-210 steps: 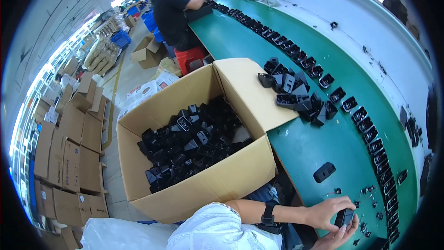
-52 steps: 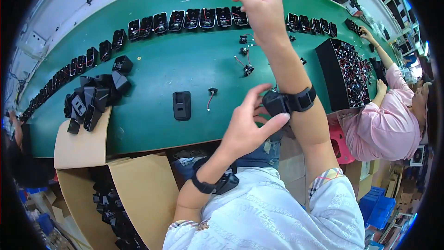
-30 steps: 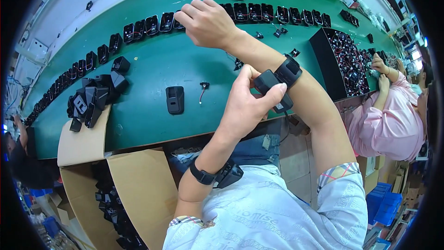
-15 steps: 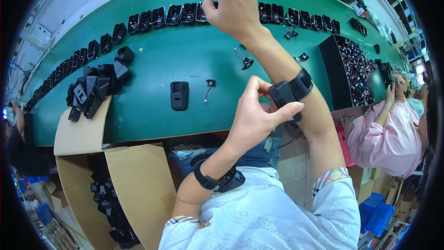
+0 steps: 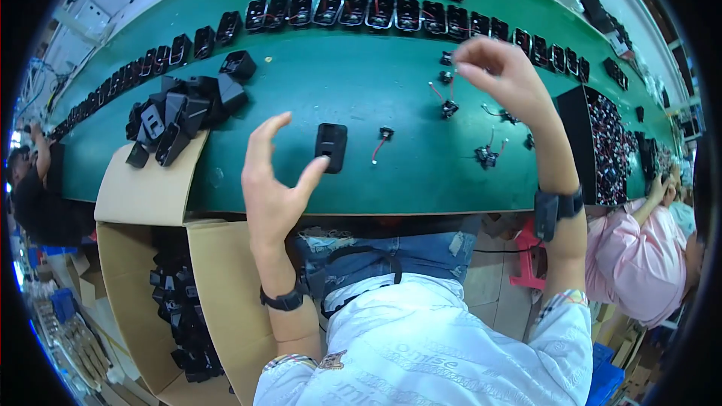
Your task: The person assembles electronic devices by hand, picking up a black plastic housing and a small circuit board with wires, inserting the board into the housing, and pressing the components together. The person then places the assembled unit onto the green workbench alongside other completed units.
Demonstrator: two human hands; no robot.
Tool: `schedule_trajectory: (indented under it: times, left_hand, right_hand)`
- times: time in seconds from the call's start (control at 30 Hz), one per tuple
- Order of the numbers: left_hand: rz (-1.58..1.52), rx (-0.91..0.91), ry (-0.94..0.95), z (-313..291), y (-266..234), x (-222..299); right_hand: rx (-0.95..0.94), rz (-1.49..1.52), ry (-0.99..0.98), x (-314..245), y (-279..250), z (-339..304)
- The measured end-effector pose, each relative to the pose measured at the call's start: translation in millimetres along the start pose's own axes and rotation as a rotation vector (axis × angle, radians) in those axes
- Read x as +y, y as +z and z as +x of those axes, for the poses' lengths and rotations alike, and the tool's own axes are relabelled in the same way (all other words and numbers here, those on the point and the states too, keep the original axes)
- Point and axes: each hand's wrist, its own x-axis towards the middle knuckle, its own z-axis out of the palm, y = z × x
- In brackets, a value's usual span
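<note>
My left hand [image 5: 274,180] is open, its thumb and fingers spread apart. Its thumb tip overlaps the lower left edge of a black plastic housing [image 5: 332,139] lying on the green table; contact cannot be told. To the housing's right lies a small black part with a red wire [image 5: 386,134]. My right hand [image 5: 508,75] hovers farther off at the right, fingers loosely curved, with a gap to the thumb and no object seen in it. Beneath and around it are several small wired parts [image 5: 449,110], some partly hidden by the hand.
Open black housings [image 5: 407,15] with wires form a long curved row. A heap of black housings [image 5: 177,109] sits by a cardboard box [image 5: 226,293], which holds more. At right stands a black bin of wired parts [image 5: 609,143]. Beyond it sits a person in pink [image 5: 632,256].
My left hand has left the black band device on my right wrist and moved left to the housing. My right arm has swung right and lower, and the view has shifted.
</note>
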Motion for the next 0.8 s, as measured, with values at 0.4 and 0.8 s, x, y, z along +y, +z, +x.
schedule_trajectory:
  times: [0.4,0.8]
  left_hand:
    - [-0.102,-0.199,0.009,-2.5,29.4,-23.0]
    - [-1.827,-0.357,-0.695,-30.0,76.0,30.7]
  right_hand:
    - [-0.102,-0.486,-0.332,-6.2,119.4,-29.5]
    - [0.355,0.842,0.158,-48.8,125.6,-95.3]
